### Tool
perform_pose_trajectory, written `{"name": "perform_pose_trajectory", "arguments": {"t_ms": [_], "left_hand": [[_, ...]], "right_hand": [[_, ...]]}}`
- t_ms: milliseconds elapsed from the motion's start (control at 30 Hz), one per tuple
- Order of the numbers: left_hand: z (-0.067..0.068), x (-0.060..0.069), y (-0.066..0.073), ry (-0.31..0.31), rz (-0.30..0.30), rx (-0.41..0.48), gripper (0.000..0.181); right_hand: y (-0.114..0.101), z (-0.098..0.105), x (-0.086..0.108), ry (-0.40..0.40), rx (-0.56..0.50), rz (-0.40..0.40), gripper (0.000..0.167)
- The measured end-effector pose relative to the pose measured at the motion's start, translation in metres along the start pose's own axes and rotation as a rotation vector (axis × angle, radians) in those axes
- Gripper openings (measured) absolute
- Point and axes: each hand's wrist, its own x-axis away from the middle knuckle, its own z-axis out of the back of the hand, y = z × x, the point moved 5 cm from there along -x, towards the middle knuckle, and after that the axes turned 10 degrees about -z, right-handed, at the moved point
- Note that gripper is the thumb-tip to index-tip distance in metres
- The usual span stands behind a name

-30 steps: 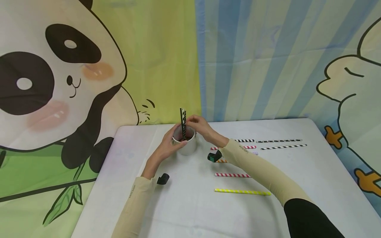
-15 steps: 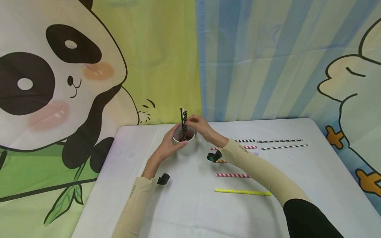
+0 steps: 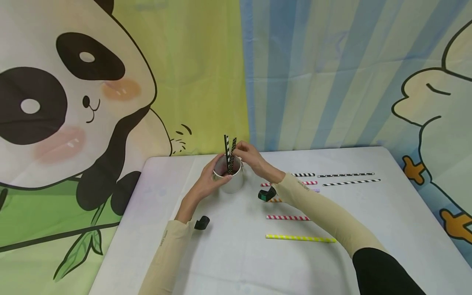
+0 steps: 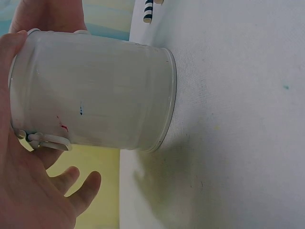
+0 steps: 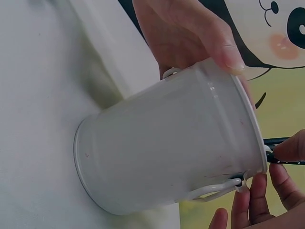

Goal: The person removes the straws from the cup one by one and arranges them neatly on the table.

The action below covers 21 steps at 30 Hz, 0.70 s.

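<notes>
A small white metal bucket (image 3: 234, 186) with side handles stands upright on the table. My left hand (image 3: 207, 179) grips it from the left, the thumb over the near rim, as the right wrist view also shows. Several black-and-white paper straws (image 3: 226, 144) stand inside, their tops above the rim. My right hand (image 3: 252, 159) is at the right side of the rim, pinching a black straw with white dots (image 3: 234, 146) between thumb and index finger. In the right wrist view its other fingers (image 5: 259, 198) lie by the handle. The bucket's bottom inside is hidden.
Right of the bucket lie loose paper straws: a yellow one (image 3: 300, 238), a red-striped one (image 3: 287, 217), black-and-white ones (image 3: 350, 182), and others partly under my right arm. A printed cloth (image 3: 206, 82) hangs behind the table (image 3: 221, 254).
The dotted straw has shifted right with my right hand and now leans away from the other straws in the bucket. My left hand and the bucket stay in place.
</notes>
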Motion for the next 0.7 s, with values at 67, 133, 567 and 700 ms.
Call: {"name": "perform_pose_trajectory", "arguments": {"t_ms": [67,133,567,700], "left_hand": [[0.000,0.000,0.000,0.002,-0.002,-0.003,0.086],[0.000,0.000,0.000,0.005,-0.007,-0.005,0.085],[-0.001,0.000,-0.001,0.000,0.026,-0.012,0.087],[-0.001,0.000,-0.002,0.000,0.030,-0.018,0.086]], "right_hand": [[-0.001,0.002,0.002,-0.002,-0.006,0.001,0.012],[-0.002,0.003,0.003,-0.001,-0.010,0.000,0.012],[-0.014,0.023,0.009,0.037,-0.132,0.003,0.012],[-0.016,0.027,0.010,0.053,-0.154,-0.004,0.011]]}}
